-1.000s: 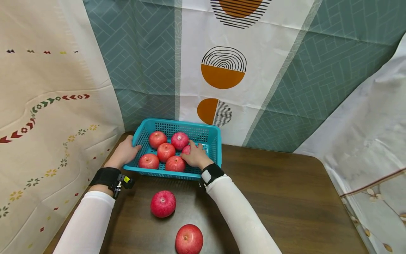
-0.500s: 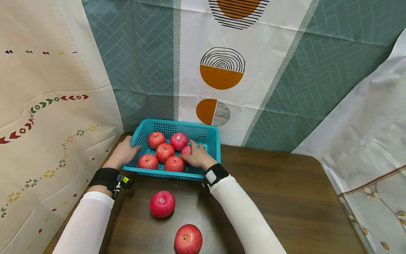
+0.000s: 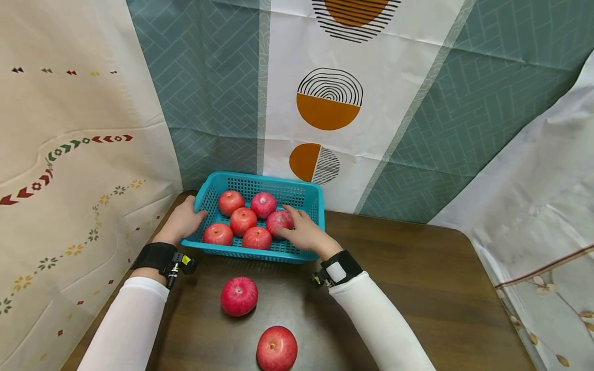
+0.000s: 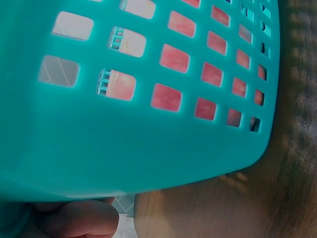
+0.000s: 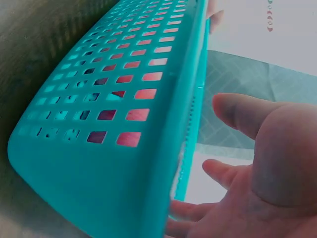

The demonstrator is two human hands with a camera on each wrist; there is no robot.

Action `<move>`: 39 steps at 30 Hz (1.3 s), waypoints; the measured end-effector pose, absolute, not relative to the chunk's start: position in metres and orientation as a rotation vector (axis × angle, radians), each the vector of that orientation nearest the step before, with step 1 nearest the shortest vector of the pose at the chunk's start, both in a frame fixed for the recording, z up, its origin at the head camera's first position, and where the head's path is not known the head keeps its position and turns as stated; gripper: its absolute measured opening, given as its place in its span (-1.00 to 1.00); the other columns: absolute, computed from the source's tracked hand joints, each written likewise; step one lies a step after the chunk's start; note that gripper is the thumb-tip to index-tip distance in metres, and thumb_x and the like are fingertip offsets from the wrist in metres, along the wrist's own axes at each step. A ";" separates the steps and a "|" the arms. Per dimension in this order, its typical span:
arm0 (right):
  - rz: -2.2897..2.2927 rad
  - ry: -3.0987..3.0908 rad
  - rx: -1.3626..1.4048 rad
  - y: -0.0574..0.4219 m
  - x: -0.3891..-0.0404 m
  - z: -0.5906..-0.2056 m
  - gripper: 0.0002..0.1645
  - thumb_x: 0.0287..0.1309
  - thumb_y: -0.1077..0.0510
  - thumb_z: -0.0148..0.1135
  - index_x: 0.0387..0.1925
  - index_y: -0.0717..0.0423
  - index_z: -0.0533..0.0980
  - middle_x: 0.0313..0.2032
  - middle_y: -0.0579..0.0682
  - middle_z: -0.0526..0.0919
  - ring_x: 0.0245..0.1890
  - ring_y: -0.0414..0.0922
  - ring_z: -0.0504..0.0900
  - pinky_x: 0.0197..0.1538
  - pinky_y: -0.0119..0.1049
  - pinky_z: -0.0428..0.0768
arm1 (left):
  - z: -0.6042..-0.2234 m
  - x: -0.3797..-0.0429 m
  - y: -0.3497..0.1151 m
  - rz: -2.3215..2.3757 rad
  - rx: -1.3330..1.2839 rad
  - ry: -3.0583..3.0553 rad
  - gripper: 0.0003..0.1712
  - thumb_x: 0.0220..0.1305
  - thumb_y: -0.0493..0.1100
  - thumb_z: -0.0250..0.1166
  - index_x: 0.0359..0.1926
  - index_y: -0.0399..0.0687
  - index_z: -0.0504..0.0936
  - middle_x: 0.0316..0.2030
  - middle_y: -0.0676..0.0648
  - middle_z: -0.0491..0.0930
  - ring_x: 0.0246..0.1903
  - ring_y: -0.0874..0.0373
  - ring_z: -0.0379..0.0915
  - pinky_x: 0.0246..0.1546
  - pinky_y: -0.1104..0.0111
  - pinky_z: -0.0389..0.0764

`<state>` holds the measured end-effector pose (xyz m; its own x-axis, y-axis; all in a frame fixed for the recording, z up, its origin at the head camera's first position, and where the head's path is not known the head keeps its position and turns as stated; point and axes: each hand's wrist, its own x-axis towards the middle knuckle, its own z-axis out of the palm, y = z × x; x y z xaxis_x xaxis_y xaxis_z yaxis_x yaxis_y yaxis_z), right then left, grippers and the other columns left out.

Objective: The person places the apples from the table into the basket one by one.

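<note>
My left hand (image 3: 182, 221) grips the left rim of a turquoise plastic basket (image 3: 260, 253); in the left wrist view its curled fingers (image 4: 86, 218) show below the basket wall (image 4: 163, 153). Several red apples lie inside. The rightmost apple (image 3: 278, 221) sits beside my right hand (image 3: 308, 234), which reaches over the front right of the basket with thumb and fingers spread apart. In the right wrist view that hand (image 5: 247, 193) is above the rim with nothing between thumb and fingers. Part of its fingers is hidden behind the basket wall (image 5: 124, 173).
In front of the basket, a dark red apple (image 3: 238, 297) and a lighter red apple (image 3: 277, 349) rest on the brown wooden table (image 3: 408, 288). Patterned cloth (image 3: 213, 103) hangs right behind the basket, and a cream cloth (image 3: 93, 170) runs along the left side.
My right hand has drawn back to the right and let go of the rightmost apple, which now shows more fully in the basket. My left hand stays on the rim.
</note>
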<state>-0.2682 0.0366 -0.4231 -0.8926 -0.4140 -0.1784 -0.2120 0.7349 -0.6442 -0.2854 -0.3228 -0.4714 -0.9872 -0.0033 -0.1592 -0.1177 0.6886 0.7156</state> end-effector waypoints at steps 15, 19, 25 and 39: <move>-1.086 2.670 -0.643 0.065 -0.242 -0.422 -0.22 0.53 -0.13 0.19 0.61 0.07 0.30 0.54 0.13 0.36 0.50 0.17 0.35 0.41 0.20 0.49 | -0.470 -0.288 -0.324 1.194 -0.103 2.744 -0.30 0.67 -0.09 0.07 0.54 -0.44 0.06 0.32 -0.56 0.37 0.17 -0.49 0.47 0.13 -0.36 0.58; -1.214 2.617 -0.636 0.075 -0.230 -0.426 -0.28 0.55 -0.10 0.22 0.58 0.05 0.36 0.51 0.08 0.41 0.41 0.19 0.50 0.32 0.15 0.59 | -0.470 -0.286 -0.322 1.188 -0.108 2.740 -0.30 0.68 -0.08 0.07 0.54 -0.44 0.06 0.31 -0.56 0.37 0.16 -0.48 0.47 0.14 -0.35 0.58; -1.321 2.562 -0.689 0.087 -0.213 -0.430 -0.46 0.55 -0.04 0.26 0.43 -0.01 0.53 0.32 -0.07 0.63 0.24 -0.02 0.65 0.20 -0.04 0.69 | -0.469 -0.285 -0.323 1.172 -0.096 2.761 -0.32 0.67 -0.09 0.07 0.52 -0.44 0.08 0.28 -0.56 0.40 0.14 -0.47 0.50 0.12 -0.32 0.61; -1.380 2.588 -0.840 0.108 -0.186 -0.443 -0.63 0.50 0.08 0.33 0.26 -0.02 0.67 0.17 -0.18 0.73 0.25 -0.14 0.64 0.29 0.09 0.62 | -0.465 -0.283 -0.327 1.147 -0.070 2.786 -0.34 0.67 -0.11 0.06 0.48 -0.51 0.11 0.25 -0.58 0.41 0.12 -0.47 0.50 0.12 -0.32 0.60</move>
